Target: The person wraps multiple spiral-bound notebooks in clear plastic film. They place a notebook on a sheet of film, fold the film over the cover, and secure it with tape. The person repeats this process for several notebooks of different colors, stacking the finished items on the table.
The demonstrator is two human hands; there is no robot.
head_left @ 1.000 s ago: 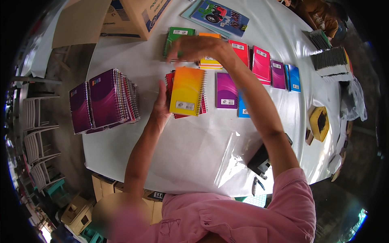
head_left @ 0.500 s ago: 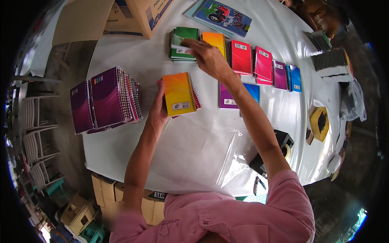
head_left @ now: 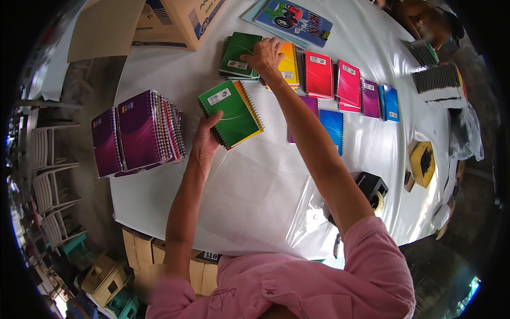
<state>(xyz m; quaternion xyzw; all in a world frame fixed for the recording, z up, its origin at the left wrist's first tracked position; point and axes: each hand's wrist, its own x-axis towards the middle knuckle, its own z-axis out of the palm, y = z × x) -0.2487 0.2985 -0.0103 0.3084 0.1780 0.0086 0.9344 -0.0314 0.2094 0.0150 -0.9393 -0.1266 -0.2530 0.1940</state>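
My left hand [head_left: 206,135] grips a small bundle of spiral notebooks by its left side, thumb on top. A green spiral notebook [head_left: 234,118] with a white label lies uppermost, and a yellow notebook [head_left: 248,106] shows beneath it. Farther off, my right hand [head_left: 265,56] lies over the gap between the green notebook stack [head_left: 241,48] and the yellow notebook stack [head_left: 288,63]. Its thumb stretches toward the green stack, and its bent fingers reach the yellow one. No notebook is lifted in it. Red notebooks [head_left: 319,77] sit to the right of the yellow ones.
Pink [head_left: 347,82], purple [head_left: 370,101] and blue notebooks [head_left: 390,103] continue the row. Wrapped purple notebooks [head_left: 141,127] stand left. Around them are a cardboard box [head_left: 164,26], a clear plastic sheet [head_left: 255,202], a black tape dispenser [head_left: 372,185] and a yellow container [head_left: 419,159].
A green notebook now lies on top of the yellow one in my left hand. My right hand has moved slightly right and away, toward the yellow stack; the green notebook it carried has left it.
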